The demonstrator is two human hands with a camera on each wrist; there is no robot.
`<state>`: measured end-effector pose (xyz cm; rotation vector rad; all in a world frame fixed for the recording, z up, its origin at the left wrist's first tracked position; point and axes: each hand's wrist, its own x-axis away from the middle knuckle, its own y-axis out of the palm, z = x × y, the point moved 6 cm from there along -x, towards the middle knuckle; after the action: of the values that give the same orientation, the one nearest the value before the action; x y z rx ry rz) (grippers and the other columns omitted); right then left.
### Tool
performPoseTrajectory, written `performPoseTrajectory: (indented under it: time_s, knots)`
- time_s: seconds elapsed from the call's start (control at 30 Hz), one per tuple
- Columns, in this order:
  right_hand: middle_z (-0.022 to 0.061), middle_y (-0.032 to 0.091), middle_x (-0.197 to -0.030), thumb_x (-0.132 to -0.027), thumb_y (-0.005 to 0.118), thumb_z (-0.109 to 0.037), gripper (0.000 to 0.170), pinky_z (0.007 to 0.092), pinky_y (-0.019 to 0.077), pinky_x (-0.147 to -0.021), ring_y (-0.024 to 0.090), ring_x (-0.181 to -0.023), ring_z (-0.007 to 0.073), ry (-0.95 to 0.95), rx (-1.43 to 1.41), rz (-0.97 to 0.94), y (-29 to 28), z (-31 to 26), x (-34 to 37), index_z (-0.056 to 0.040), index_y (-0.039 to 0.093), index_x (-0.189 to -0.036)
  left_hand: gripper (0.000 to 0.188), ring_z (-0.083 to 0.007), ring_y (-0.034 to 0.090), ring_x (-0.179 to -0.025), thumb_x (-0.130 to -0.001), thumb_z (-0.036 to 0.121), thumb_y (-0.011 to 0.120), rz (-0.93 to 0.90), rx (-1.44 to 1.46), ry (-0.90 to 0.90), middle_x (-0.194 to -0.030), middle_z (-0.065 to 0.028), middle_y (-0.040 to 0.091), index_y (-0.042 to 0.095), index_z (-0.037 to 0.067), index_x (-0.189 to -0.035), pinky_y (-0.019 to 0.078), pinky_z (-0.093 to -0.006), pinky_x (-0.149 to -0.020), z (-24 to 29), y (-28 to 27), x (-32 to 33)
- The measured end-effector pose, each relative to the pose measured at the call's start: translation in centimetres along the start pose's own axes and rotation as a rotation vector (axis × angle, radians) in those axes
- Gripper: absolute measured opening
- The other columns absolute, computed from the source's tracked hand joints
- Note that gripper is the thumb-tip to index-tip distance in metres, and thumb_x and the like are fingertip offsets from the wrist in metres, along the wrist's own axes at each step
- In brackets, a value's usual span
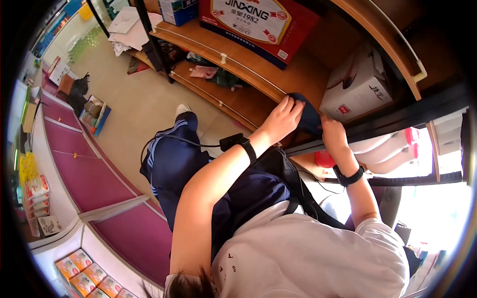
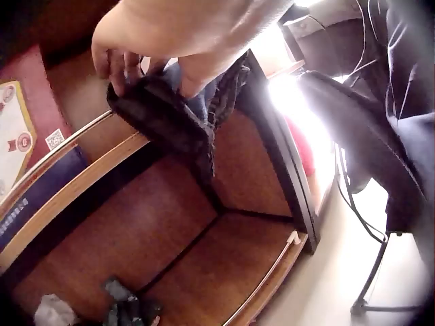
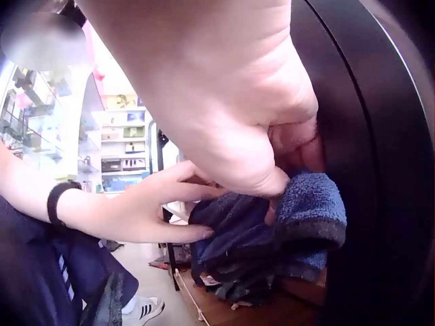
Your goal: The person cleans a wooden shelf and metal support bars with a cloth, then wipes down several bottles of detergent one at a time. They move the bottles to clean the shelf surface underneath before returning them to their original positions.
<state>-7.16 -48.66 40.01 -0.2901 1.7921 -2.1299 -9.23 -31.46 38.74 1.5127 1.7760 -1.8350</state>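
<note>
One fuzzy dark-blue cloth (image 1: 310,118) by a brown wooden shelf (image 1: 304,74).
My left hand (image 1: 283,119) and right hand (image 1: 334,135) pinch it, fingers curled.

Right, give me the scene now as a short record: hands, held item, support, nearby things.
left hand: fingers curled over the dark blue cloth
right hand: grips the same cloth, thumb pressed on it
held item: dark blue cloth, fuzzy-surfaced, bunched
place: front of a wooden shelf, beside a black post
on shelf: red JINXING box, white box
lower shelf: pink packet
cloth's full shape: cannot tell
</note>
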Motion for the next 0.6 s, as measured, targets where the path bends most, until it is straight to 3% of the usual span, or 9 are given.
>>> performPoseTrajectory:
  time_s: [0.17,0.23,0.4,0.6]
  knots:
    - [0.0235,0.071,-0.085,-0.086,0.06,0.001,0.016,0.0462,0.0577,-0.073,0.071,-0.08,0.0388,-0.082,-0.023,0.004,-1.9,-0.5,0.0,-0.001,0.065,-0.101,0.037,-0.0267,0.06,-0.104,-0.089,0.014,0.06,-0.042,-0.047,0.004,-0.105,-0.0107,0.062,0.07,-0.002,-0.121,0.0437,-0.0395,-0.108,0.1,0.4,-0.7]
    - [0.0222,0.071,-0.087,-0.085,0.059,0.001,0.022,0.0454,0.0575,-0.074,0.071,-0.081,0.0383,-0.018,-0.054,0.058,-2.8,-1.3,0.3,-0.0017,0.067,-0.106,0.035,-0.0235,0.06,-0.096,-0.088,0.014,0.061,-0.049,-0.02,0.016,-0.099,-0.0083,0.061,0.071,-0.002,-0.118,0.0462,-0.0372,-0.1,-0.3,0.7,-0.4]
    - [0.0157,0.074,-0.096,-0.085,0.063,-0.002,0.02,0.0424,0.0578,-0.074,0.071,-0.086,0.0348,-0.097,-0.272,0.312,-4.2,-4.1,-0.1,-0.0048,0.074,-0.101,0.024,-0.0209,0.058,-0.088,-0.088,0.014,0.062,-0.044,0.06,-0.023,-0.094,-0.0058,0.059,0.073,0.001,-0.104,0.046,-0.0343,-0.087,-1.9,1.1,0.1]
    - [0.0145,0.074,-0.101,-0.084,0.067,-0.009,0.021,0.0452,0.0571,-0.079,0.07,-0.089,0.0373,-0.016,-0.453,0.227,-0.1,-6.2,-1.0,-0.0069,0.074,-0.103,0.014,-0.0222,0.058,-0.087,-0.083,0.013,0.062,-0.035,0.105,-0.073,-0.091,-0.0065,0.059,0.07,0.004,-0.09,0.0456,-0.036,-0.086,-3.3,1.0,0.4]
